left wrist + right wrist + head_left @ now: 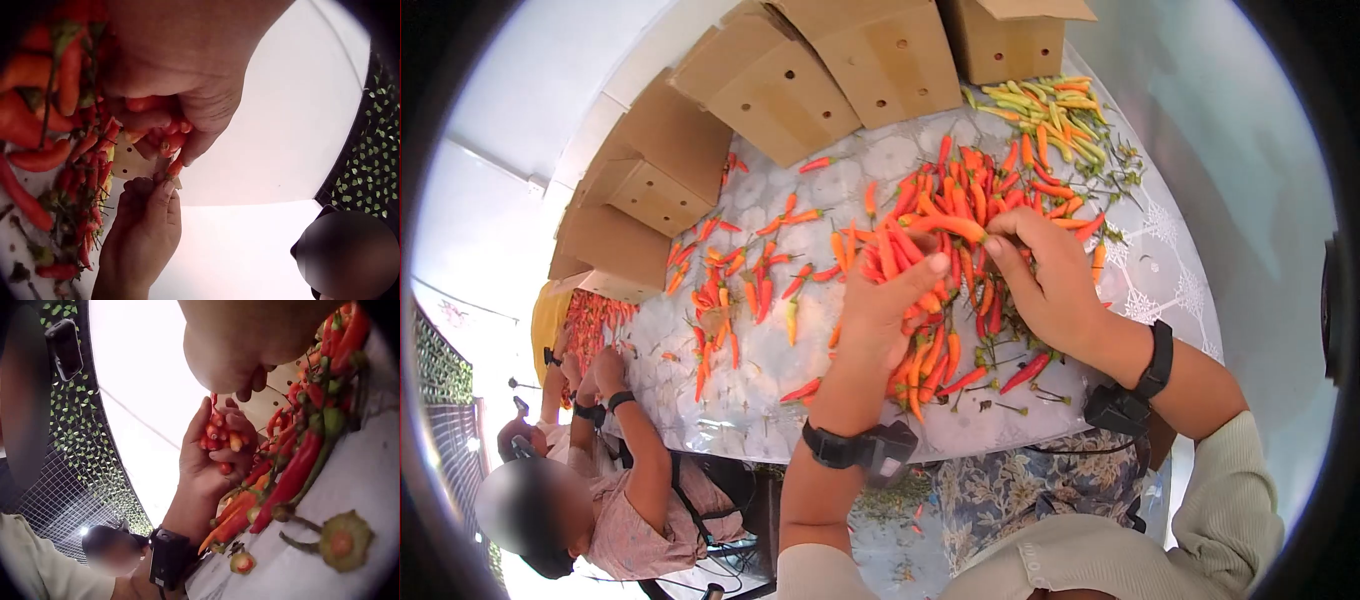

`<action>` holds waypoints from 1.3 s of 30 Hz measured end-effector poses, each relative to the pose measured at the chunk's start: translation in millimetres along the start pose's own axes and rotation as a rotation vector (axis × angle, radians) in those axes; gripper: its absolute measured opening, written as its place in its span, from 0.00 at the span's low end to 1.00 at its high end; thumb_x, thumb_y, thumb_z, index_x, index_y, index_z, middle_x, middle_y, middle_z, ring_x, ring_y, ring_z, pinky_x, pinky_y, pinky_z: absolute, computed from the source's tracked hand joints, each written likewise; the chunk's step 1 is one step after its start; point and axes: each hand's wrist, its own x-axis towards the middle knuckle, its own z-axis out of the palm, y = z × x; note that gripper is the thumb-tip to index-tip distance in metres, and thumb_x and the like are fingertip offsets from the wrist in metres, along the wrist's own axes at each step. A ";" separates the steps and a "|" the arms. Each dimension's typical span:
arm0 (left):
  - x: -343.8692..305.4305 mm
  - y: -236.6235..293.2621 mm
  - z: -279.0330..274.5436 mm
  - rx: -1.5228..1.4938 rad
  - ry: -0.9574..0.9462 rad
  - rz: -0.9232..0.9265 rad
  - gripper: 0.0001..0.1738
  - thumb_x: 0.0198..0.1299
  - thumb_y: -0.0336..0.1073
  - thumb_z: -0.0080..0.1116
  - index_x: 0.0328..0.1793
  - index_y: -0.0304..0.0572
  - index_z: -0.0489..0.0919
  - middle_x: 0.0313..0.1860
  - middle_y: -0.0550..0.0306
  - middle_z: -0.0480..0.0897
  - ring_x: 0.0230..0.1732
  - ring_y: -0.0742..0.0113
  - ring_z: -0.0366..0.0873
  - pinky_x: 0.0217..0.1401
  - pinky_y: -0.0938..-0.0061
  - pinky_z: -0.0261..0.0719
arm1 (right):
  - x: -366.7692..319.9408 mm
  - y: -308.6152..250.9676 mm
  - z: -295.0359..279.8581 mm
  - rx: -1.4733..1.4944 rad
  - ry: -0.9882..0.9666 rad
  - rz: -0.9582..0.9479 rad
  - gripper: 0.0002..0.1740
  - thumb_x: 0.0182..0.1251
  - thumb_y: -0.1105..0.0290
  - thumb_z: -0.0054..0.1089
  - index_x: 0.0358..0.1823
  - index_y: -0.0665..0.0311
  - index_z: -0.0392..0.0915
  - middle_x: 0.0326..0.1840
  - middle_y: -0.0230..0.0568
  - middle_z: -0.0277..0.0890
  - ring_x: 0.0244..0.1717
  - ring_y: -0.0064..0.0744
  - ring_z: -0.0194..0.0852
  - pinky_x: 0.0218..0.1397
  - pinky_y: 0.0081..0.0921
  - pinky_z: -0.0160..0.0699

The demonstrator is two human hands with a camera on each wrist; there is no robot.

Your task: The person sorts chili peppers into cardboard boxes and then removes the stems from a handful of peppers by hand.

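The left hand [885, 305] is closed, fingers and thumb curled round a bunch of chillies [219, 437], held raised above the worktop [775, 365]. In the right wrist view about half a dozen red and orange pods show in that fist, packed side by side; the exact count cannot be told.

The right hand [1050, 285] is partly closed. Its thumb and forefinger pinch the end of one orange chilli [948, 226], which lies across the top of the bunch, and the other fingers are loosely bent. The two hands are almost touching, just above the main pile of chillies [975, 190].

That pile is far too dense to count. A second, smaller heap of green-yellow chillies [1050, 105] lies beyond it, at the worktop's far edge. A third, looser scatter of chillies [725, 285] lies to the left. Several bare stems [1000, 405] lie near the person's edge.

At least five cardboard boxes [880, 55] with punched holes stand in a row along the far side. A second person [640, 500] sits at the lower left, both hands on the worktop.
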 end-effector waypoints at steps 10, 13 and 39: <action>0.2 -4.0 -0.3 0.067 -0.074 0.114 0.14 0.52 0.29 0.69 0.44 0.38 0.78 0.35 0.60 0.82 0.34 0.76 0.78 0.38 0.82 0.75 | -4.9 8.0 5.2 0.077 -0.168 -0.119 0.09 0.61 0.66 0.61 0.36 0.64 0.75 0.27 0.40 0.74 0.31 0.43 0.74 0.35 0.36 0.70; -2.6 -4.2 -2.1 0.098 -0.069 0.064 0.13 0.51 0.28 0.69 0.41 0.37 0.78 0.34 0.60 0.81 0.33 0.76 0.78 0.38 0.82 0.75 | -4.3 10.4 6.7 0.001 -0.131 -0.228 0.10 0.57 0.64 0.63 0.32 0.62 0.74 0.25 0.40 0.72 0.31 0.44 0.73 0.34 0.38 0.70; -2.4 0.4 -4.1 -0.013 -0.146 -0.036 0.16 0.51 0.31 0.67 0.45 0.40 0.75 0.31 0.64 0.78 0.23 0.81 0.72 0.18 0.86 0.63 | 1.3 7.8 -4.9 -0.006 -0.095 -0.537 0.12 0.48 0.72 0.70 0.34 0.62 0.79 0.21 0.36 0.72 0.25 0.38 0.68 0.29 0.32 0.66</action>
